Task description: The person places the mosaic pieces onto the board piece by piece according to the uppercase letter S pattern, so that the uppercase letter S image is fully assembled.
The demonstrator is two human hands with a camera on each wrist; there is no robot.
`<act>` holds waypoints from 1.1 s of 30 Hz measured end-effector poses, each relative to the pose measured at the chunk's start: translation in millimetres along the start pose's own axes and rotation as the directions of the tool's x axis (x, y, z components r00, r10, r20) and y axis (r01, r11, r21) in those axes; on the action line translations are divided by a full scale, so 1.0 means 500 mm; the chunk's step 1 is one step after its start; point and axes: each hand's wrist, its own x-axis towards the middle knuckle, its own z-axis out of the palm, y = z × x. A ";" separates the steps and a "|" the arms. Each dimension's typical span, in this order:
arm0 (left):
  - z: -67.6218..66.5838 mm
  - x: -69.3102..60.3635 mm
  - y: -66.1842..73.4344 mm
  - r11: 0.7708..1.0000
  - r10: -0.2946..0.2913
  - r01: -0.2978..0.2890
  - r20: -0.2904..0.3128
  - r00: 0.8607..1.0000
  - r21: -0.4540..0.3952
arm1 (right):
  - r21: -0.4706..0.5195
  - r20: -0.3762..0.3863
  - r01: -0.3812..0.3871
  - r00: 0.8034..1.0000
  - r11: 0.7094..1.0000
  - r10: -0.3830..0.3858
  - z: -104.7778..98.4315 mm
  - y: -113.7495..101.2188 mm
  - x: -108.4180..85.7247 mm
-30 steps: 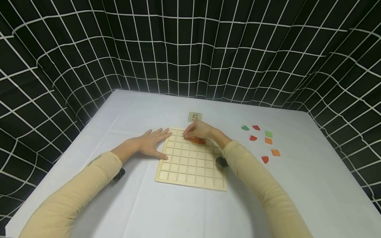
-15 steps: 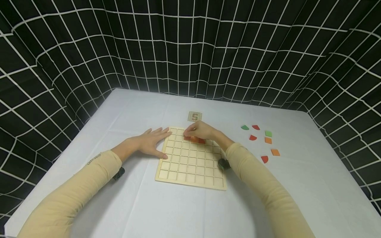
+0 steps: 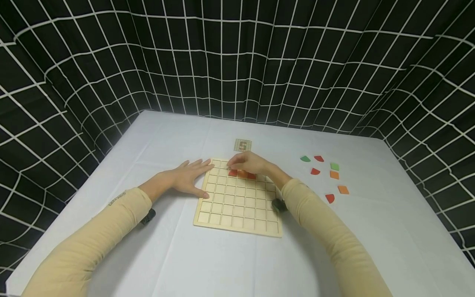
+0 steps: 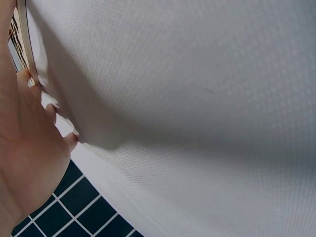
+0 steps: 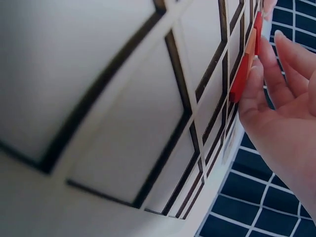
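Note:
A wooden grid board (image 3: 239,202) lies on the table. My left hand (image 3: 185,179) is spread at its left side, fingertips and thumb tip on the board's edge; the left wrist view shows part of that hand (image 4: 29,153). In an upper row, a red piece (image 3: 232,173), an orange piece (image 3: 242,174) and another red piece (image 3: 251,176) sit side by side. Above them is my right hand (image 3: 249,162), its bent fingers just beyond the leftmost red piece. In the right wrist view this hand (image 5: 286,103) shows nothing pinched between its fingers, beside the nearer red piece (image 5: 240,81).
Behind the board lies a small card (image 3: 243,145) with a patterned figure. Several loose pieces lie to the right, including a green quarter-round (image 3: 305,159), a light green square (image 3: 335,166), orange squares (image 3: 343,189) and red quarter-rounds (image 3: 330,198). A gridded black curtain (image 3: 222,62) surrounds the table.
My right fingers have shifted slightly up and off the leftmost red piece, which now shows more fully beside the orange one. My left hand has stayed in place.

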 end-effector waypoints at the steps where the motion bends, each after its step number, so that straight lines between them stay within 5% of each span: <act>1: 0.000 0.000 0.000 1.000 0.000 0.000 -0.001 1.000 0.000 | 0.001 0.003 -0.001 1.000 1.000 0.001 0.000 0.000 0.000; 24: 0.001 -0.001 0.000 1.000 0.006 -0.006 -0.013 1.000 0.001 | -0.018 0.063 -0.004 0.998 1.000 0.005 0.002 -0.001 0.003; 33: 0.000 -0.001 0.000 1.000 -0.002 0.002 -0.011 1.000 0.008 | 0.202 -0.023 0.033 0.999 0.979 -0.029 -0.027 0.020 -0.011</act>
